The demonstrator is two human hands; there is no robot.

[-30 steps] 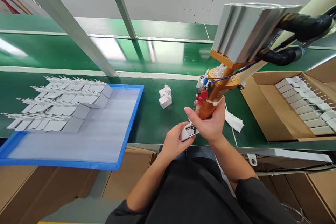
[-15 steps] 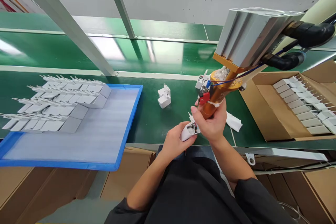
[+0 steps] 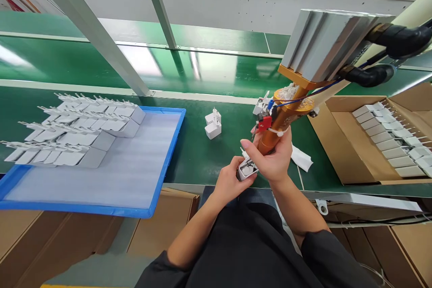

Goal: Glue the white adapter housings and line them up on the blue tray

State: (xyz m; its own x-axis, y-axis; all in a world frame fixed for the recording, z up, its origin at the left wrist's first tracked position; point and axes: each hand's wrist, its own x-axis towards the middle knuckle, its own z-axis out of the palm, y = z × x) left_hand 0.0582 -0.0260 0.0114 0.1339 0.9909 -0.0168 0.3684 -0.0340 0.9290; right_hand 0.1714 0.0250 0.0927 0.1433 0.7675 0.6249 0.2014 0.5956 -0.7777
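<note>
Charger (image 3: 247, 169) pinched in left hand (image 3: 229, 183); right hand (image 3: 274, 160) wrapped round orange tool (image 3: 278, 127) at 1 o'clock; tip wants steady aim.

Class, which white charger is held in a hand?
The charger in the left hand, under the orange tool; the others lie in the blue tray, the cardboard box or on the belt.

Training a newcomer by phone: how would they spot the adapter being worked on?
Find the green conveyor belt between the blue plastic tray and brown cardboard box. At its near edge, the left hand holds a small white plastic adapter under the orange metal tool in the right hand. Unlike the closed adapters nearby, it is open, dark parts showing.
</note>
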